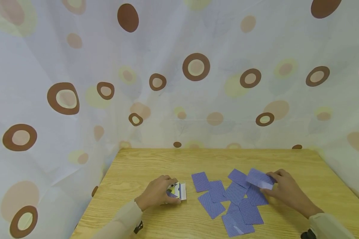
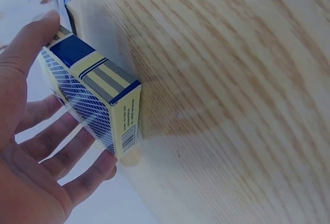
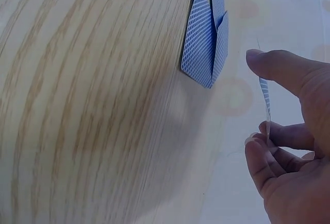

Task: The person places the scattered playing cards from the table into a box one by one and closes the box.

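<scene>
My left hand [image 1: 158,194] grips the card box [image 2: 85,100], probably steadying it, flap toward my right hand [image 1: 287,189], which pinches one card [image 1: 259,179], likely for control; spread cards [image 1: 234,194] between hands.

Soft diffuse light, hazy bluish wrist views, faint shadows on table [image 3: 103,105]

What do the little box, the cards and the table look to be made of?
Box: probably thin printed cardboard, perhaps slightly glossy, judging by its crisp folded edges and open flap.
Cards: coated paper or plastic; they're thin and flat, and one catches a bright streak, but the look doesn't settle which.
Table: smooth wood or wood-look laminate, from its grain lines.
</scene>
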{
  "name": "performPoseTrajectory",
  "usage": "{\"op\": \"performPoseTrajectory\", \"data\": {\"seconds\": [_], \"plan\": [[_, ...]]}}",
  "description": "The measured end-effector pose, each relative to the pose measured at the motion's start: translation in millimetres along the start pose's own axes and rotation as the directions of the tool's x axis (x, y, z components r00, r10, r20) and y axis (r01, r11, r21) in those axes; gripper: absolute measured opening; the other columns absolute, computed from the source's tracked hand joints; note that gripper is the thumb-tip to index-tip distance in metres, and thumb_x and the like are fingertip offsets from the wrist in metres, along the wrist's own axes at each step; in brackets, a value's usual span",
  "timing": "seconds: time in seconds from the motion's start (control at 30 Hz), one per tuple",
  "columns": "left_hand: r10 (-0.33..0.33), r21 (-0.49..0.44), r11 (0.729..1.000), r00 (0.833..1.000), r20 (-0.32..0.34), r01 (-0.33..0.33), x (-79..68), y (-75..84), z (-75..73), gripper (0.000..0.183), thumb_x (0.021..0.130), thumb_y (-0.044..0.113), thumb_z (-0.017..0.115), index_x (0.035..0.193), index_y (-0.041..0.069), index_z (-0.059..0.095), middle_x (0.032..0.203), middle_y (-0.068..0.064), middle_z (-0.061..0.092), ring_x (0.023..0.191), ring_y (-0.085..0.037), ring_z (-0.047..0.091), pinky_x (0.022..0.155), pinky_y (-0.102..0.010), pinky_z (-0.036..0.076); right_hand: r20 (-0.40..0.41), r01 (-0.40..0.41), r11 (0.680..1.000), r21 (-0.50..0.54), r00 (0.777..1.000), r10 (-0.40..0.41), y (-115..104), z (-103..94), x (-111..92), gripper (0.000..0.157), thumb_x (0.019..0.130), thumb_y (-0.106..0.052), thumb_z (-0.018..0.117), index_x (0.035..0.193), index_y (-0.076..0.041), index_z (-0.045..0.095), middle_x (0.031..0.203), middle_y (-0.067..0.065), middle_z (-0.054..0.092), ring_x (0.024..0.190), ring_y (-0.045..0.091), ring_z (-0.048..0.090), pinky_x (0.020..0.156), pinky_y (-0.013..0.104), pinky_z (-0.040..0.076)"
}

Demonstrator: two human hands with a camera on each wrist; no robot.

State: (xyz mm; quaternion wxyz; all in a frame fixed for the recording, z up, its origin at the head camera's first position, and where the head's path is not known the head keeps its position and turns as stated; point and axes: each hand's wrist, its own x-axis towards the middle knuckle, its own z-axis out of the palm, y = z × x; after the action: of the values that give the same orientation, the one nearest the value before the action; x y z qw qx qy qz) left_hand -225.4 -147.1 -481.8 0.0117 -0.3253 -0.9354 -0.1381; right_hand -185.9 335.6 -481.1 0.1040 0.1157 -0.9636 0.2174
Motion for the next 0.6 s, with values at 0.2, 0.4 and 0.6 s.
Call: {"op": "performPoseTrajectory", "data": {"seconds": [0.2,0.4,0.6], "plan": [[0.0,-0.012,1.0,1.0,0.002,0.0,0.1,0.5,-0.7,0.076,0.078,0.056,0.086,0.135,0.009,0.067,0.122,-0.007,0.067,0.101,-0.018,0.061,0.077,-0.03,0.054,0.0,0.023,1.0,0.01,1.0,-0.023,-8.4,0.9,0.7,0.074,0.075,-0.034,0.093,0.12,0.018,0.064,0.106,0.023,0.059,0.09,0.031,0.06,0.069,0.042,0.053],[-0.001,-0.03,1.0,1.0,0.002,0.001,0.3,0.6,-1.6,0.076,0.078,0.055,0.086,0.134,0.008,0.067,0.121,-0.007,0.067,0.099,-0.016,0.06,0.076,-0.029,0.053,0.004,0.036,0.999,0.033,0.999,-0.037,-16.0,2.8,1.0,0.073,0.075,-0.034,0.093,0.121,0.016,0.065,0.106,0.021,0.058,0.09,0.03,0.061,0.067,0.038,0.054],[0.011,-0.025,1.0,1.0,0.002,-0.011,1.0,-0.3,0.3,0.076,0.077,0.058,0.086,0.134,0.009,0.068,0.121,-0.006,0.067,0.099,-0.015,0.06,0.076,-0.028,0.052,0.016,0.045,0.998,0.04,0.999,-0.046,-20.2,6.7,1.7,0.072,0.075,-0.035,0.093,0.121,0.014,0.066,0.105,0.018,0.058,0.089,0.027,0.06,0.066,0.036,0.052]]}}
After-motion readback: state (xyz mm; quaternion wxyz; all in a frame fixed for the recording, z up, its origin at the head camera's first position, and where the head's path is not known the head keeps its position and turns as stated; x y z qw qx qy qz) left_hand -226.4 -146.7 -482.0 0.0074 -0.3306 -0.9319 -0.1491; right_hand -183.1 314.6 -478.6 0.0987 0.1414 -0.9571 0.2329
